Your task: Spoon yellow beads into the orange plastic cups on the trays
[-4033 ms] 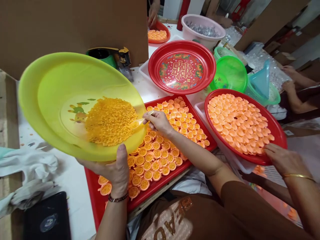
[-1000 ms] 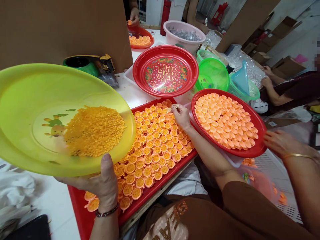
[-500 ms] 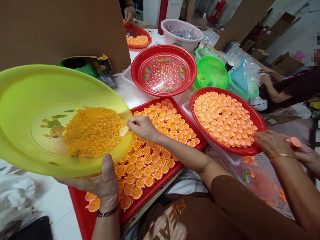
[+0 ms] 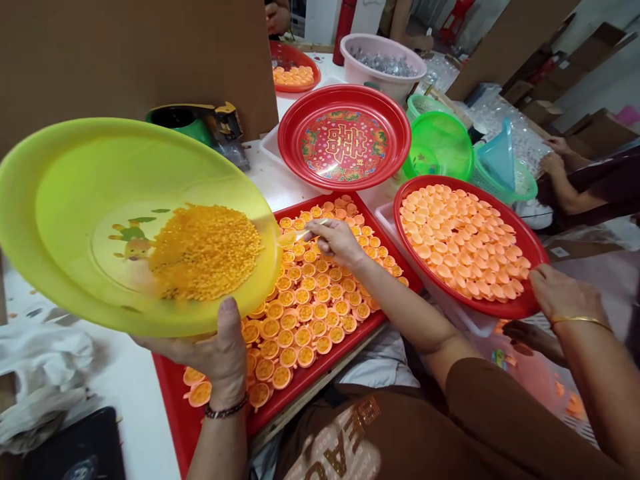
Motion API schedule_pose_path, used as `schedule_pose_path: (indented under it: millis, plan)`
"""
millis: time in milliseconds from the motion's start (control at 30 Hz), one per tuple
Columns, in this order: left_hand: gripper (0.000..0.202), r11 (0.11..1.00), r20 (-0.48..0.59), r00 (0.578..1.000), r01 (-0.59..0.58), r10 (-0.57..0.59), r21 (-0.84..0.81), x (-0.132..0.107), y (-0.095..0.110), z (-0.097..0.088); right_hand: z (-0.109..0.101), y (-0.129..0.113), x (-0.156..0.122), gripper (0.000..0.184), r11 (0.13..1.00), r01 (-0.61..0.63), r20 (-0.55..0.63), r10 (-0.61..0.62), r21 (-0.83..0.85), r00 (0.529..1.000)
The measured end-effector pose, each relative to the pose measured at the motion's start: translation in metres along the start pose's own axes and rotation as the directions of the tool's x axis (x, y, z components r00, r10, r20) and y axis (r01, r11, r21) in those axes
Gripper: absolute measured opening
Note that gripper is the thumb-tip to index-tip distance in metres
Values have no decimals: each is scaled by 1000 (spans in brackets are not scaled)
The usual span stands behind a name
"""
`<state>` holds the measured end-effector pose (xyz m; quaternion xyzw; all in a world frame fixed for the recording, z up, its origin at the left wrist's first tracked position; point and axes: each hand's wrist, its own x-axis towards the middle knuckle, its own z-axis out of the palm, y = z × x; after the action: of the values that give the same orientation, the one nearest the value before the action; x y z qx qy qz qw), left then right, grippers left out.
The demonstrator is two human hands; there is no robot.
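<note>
Head view, yellow basin (image 4: 75, 193) of grains (image 4: 210, 253) held in left grip (image 4: 217, 363), spoon (image 4: 289, 238) pinched in right grip (image 4: 336, 241), cups (image 4: 305, 313) arrayed on red tray (image 4: 173, 393)

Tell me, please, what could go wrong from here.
The round yellow-green plastic basin is tilted in the left hand, so its small yellow pellets might spill out. The pale plastic spoon in the right hand could knock the small orange plastic cups crowded below it.

Workshop: cardboard cartons (image 4: 600, 53), red tray (image 4: 175, 413) crowded with orange cups (image 4: 304, 337), co-worker's hand (image 4: 570, 293) nearby.
</note>
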<state>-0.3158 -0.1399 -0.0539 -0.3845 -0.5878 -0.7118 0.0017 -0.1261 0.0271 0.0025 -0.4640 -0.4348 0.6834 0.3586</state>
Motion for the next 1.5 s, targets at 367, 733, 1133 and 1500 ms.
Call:
schedule_pose_path:
  millis: [367, 733, 1133, 1500]
  plan:
    - [117, 996, 9, 999, 52, -53, 70, 0, -13, -2, -88, 3, 4, 19, 741, 525, -125, -619, -419, 775]
    - [112, 998, 39, 998, -52, 51, 30, 0, -13, -2, -93, 8, 3, 23, 791, 477, -229, -582, -384, 780]
    - [113, 999, 34, 999, -20, 18, 47, 0, -14, -2, -89, -3, 0, 7, 661, 493, -110, -653, -566, 750]
    - [107, 996, -10, 997, 76, -76, 39, -2, 11, 1, 53, 24, 4, 21, 746, 461, 193, -423, -480, 885]
